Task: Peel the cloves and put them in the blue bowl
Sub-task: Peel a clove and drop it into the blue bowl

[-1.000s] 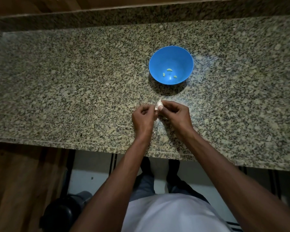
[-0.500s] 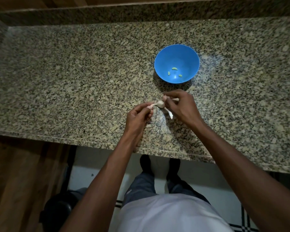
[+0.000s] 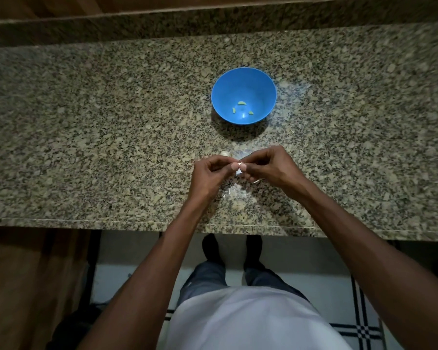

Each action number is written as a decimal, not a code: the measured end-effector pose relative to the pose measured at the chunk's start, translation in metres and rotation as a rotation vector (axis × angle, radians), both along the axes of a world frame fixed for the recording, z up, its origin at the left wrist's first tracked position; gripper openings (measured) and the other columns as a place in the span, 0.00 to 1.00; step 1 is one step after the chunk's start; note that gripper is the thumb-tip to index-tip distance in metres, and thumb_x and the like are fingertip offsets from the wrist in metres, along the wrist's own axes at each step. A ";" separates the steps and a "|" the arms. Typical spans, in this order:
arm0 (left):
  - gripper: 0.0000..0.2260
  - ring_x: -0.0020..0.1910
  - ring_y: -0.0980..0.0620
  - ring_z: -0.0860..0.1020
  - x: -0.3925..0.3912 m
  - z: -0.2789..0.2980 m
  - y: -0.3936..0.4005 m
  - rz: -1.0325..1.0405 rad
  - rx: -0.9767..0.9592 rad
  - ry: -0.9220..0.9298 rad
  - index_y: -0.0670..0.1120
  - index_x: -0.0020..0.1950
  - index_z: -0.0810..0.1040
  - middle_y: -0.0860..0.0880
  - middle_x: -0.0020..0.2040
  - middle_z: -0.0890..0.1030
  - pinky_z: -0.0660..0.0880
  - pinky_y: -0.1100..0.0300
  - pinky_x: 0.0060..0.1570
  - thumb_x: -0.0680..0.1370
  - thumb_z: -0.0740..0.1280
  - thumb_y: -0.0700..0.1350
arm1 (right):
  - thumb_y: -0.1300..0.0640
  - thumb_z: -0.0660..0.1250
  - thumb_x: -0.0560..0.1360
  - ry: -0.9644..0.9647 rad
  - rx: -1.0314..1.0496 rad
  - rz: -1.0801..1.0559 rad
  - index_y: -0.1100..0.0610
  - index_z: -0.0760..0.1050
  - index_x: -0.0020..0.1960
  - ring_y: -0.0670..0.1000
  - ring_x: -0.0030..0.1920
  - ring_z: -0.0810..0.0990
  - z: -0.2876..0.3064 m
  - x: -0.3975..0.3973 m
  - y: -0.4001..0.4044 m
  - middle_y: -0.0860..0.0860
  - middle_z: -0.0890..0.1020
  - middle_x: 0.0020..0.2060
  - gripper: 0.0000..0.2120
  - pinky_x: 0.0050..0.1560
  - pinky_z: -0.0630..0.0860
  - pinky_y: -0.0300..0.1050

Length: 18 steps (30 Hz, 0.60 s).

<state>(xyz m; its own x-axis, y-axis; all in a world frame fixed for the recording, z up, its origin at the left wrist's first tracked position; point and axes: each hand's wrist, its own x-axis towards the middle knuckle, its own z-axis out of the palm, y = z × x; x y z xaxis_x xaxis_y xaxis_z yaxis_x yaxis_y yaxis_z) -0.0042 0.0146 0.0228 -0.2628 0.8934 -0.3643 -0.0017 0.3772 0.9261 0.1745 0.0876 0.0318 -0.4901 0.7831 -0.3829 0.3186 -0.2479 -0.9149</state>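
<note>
I have brought my left hand (image 3: 209, 174) and right hand (image 3: 268, 166) together again, both pinching the garlic clove (image 3: 239, 170), so peeling continues before the blue bowl (image 3: 243, 79).

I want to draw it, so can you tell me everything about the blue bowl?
The blue bowl is round, plain and smooth, and looks like plastic. It stands upright on the speckled granite counter, just beyond both hands, and neither hand touches it. Three small pale yellow-green peeled pieces lie at its bottom. A dark shadow falls on its near side.

Bare forearms, white shirt (image 3: 245, 322), dark trousers (image 3: 208, 276), black shoes (image 3: 211, 248).
</note>
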 end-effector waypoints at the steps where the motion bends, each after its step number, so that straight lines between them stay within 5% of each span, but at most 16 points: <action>1: 0.08 0.48 0.53 0.86 0.002 -0.001 0.000 -0.001 -0.010 0.000 0.39 0.52 0.86 0.47 0.47 0.88 0.82 0.61 0.47 0.75 0.77 0.41 | 0.58 0.78 0.76 -0.022 0.020 -0.012 0.61 0.87 0.53 0.53 0.39 0.87 -0.002 0.000 -0.001 0.56 0.88 0.39 0.09 0.43 0.83 0.48; 5: 0.10 0.44 0.52 0.86 0.008 -0.006 0.001 0.037 -0.044 0.013 0.38 0.50 0.85 0.45 0.46 0.87 0.82 0.61 0.43 0.74 0.79 0.42 | 0.51 0.79 0.74 -0.148 0.172 -0.021 0.56 0.88 0.52 0.46 0.37 0.87 -0.005 -0.005 -0.006 0.49 0.88 0.38 0.11 0.39 0.81 0.39; 8: 0.07 0.44 0.52 0.86 0.004 -0.010 -0.001 0.109 -0.014 0.155 0.41 0.50 0.85 0.47 0.45 0.87 0.82 0.62 0.41 0.76 0.78 0.42 | 0.57 0.78 0.76 -0.267 0.361 -0.009 0.57 0.88 0.53 0.41 0.38 0.85 -0.006 -0.009 -0.008 0.49 0.88 0.44 0.07 0.40 0.78 0.30; 11: 0.04 0.42 0.60 0.84 -0.009 -0.016 -0.006 0.146 0.004 0.307 0.43 0.50 0.85 0.52 0.45 0.86 0.79 0.69 0.38 0.77 0.76 0.41 | 0.64 0.75 0.77 -0.447 0.627 0.126 0.59 0.88 0.50 0.48 0.40 0.83 -0.012 -0.015 -0.007 0.54 0.87 0.45 0.05 0.42 0.82 0.42; 13: 0.03 0.43 0.59 0.84 -0.020 -0.024 -0.009 0.111 -0.010 0.404 0.45 0.50 0.84 0.53 0.45 0.86 0.81 0.65 0.40 0.77 0.76 0.42 | 0.65 0.71 0.77 -0.589 0.726 0.253 0.59 0.85 0.46 0.52 0.38 0.81 -0.014 -0.020 -0.009 0.54 0.83 0.41 0.05 0.38 0.81 0.49; 18: 0.04 0.43 0.56 0.84 -0.034 -0.037 -0.012 0.044 -0.080 0.579 0.47 0.49 0.83 0.52 0.44 0.85 0.81 0.66 0.39 0.78 0.73 0.39 | 0.64 0.67 0.79 -0.727 0.845 0.418 0.59 0.83 0.47 0.54 0.38 0.77 -0.012 -0.030 -0.015 0.53 0.77 0.41 0.06 0.36 0.78 0.51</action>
<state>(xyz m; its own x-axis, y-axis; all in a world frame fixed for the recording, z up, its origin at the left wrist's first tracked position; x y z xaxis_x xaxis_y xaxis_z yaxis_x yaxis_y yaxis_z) -0.0377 0.0025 -0.0144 -0.4757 0.8526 -0.2163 0.4786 0.4572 0.7496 0.1443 0.0726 0.0196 -0.6488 0.7520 -0.1160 0.7431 0.5934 -0.3095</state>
